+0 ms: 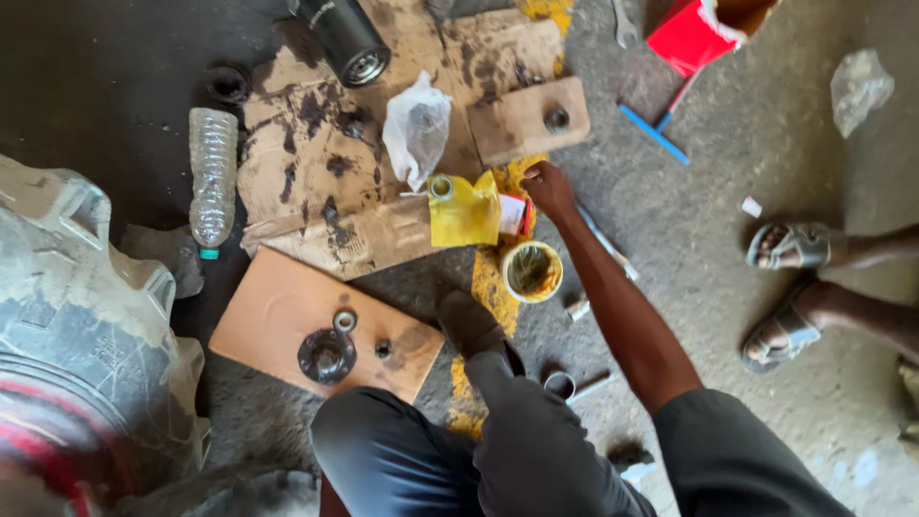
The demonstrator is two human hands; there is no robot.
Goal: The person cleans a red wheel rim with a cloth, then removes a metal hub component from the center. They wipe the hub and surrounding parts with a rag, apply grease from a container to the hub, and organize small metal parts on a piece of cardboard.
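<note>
My right hand (pixel 549 189), fingers curled loosely and empty, rests just right of the yellow pouch (pixel 464 211); left hand (pixel 469 324) farther back, grip unclear.

Bare concrete floor (pixel 728 191) right of the arm lies open; yellow pouch (pixel 464 213) and grease tub (pixel 531 271) crowd its left.

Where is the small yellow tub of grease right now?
In the head view, the yellow tub stands on the floor near the centre, just below the yellow pouch and beside the forearm of the right hand.
</note>
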